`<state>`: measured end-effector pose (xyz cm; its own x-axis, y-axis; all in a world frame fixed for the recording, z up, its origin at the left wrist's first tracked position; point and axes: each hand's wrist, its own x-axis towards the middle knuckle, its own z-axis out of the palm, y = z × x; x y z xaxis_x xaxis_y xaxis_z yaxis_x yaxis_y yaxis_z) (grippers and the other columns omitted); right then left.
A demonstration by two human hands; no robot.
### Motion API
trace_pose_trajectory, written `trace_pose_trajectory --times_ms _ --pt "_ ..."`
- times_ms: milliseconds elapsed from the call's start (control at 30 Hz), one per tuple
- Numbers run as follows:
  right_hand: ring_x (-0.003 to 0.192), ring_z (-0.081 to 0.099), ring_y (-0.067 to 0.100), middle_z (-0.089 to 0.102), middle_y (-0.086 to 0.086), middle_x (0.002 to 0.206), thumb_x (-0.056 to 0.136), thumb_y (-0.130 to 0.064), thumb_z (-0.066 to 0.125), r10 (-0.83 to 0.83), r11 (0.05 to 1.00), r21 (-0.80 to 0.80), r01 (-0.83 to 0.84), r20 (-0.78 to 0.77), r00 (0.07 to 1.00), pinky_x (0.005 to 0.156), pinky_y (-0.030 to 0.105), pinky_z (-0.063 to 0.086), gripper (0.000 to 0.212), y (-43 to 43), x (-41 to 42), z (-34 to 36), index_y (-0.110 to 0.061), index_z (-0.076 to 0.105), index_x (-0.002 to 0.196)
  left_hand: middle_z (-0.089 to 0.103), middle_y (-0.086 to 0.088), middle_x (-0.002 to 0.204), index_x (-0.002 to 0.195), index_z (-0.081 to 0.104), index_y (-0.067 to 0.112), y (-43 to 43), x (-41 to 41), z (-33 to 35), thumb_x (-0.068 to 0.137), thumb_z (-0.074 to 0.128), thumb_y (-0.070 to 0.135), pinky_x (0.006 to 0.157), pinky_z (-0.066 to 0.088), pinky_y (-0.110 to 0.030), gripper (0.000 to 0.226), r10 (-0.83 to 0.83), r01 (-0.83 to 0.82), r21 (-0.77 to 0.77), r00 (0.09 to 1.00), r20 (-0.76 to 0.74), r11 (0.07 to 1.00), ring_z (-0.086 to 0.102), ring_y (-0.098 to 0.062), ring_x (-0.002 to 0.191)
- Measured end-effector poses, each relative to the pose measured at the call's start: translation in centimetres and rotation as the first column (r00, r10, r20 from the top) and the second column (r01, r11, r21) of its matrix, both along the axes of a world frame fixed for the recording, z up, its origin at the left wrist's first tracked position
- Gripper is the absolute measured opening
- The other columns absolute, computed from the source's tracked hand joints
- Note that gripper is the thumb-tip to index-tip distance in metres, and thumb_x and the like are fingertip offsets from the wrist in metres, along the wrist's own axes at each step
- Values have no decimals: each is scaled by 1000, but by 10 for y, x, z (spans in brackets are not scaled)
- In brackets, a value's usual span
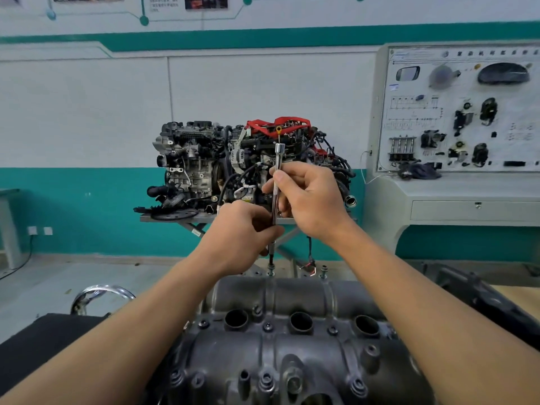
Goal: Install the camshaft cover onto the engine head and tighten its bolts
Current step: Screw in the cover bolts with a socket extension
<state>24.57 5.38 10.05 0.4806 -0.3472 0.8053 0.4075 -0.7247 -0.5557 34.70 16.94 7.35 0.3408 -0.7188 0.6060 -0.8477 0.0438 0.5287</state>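
The dark grey camshaft cover (292,346) lies on the engine head right in front of me, with three round plug wells along its middle and several bolts in its holes. A long chrome extension bar (277,176) stands upright over a bolt (271,270) at the cover's far edge. My left hand (245,232) grips the bar's lower part. My right hand (306,197) pinches the bar higher up between thumb and fingers. Another bolt (323,270) stands raised at the far edge, to the right.
A complete display engine (233,165) with red parts sits on a stand behind the hands. At the right stands a grey training panel (461,112) with car parts. A chrome wheel (99,296) shows at the left, beside a black mat (43,346).
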Motion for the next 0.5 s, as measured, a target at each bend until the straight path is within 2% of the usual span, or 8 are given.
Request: trace_pose_trajectory --times_ms 100,200,267,400,500 --pt "48 55 12 71 19 77 100 -15 52 19 1000 6 -19 1 1000 48 29 51 27 0 -1 -1 -21 71 81 74 0 71 84 77 16 -1 2 -1 88 75 23 62 60 -41 9 -11 11 7 1000 -10 1000 70 -13 57" --pt "48 55 11 74 6 77 101 -13 53 61 997 57 -60 -21 998 46 25 50 23 0 0 -2 -21 70 87 75 1 72 86 78 17 -2 3 -2 89 74 25 65 60 -42 9 -22 22 12 999 -26 1000 71 -13 61" --pt "48 55 11 75 0 78 101 -12 54 84 991 104 -78 -58 995 46 25 50 18 0 -1 -3 -20 69 93 75 -1 74 86 77 17 -3 2 -4 90 72 25 67 60 -44 10 -22 22 19 1000 -22 1000 71 -19 66" --pt "50 56 12 76 1 80 101 -13 55 109 983 159 -89 -121 987 47 26 51 18 -3 -5 -3 -13 69 89 73 -10 75 83 74 13 -3 2 -6 92 67 25 69 57 -49 17 -40 41 33 999 -26 999 68 -32 71" --pt "51 57 10 75 1 77 99 -11 58 102 981 178 -81 -116 988 47 23 50 14 -4 -6 -2 -6 67 90 75 -3 75 86 75 17 -3 3 -8 90 68 28 68 58 -44 13 -35 35 26 999 -17 999 68 -22 67"
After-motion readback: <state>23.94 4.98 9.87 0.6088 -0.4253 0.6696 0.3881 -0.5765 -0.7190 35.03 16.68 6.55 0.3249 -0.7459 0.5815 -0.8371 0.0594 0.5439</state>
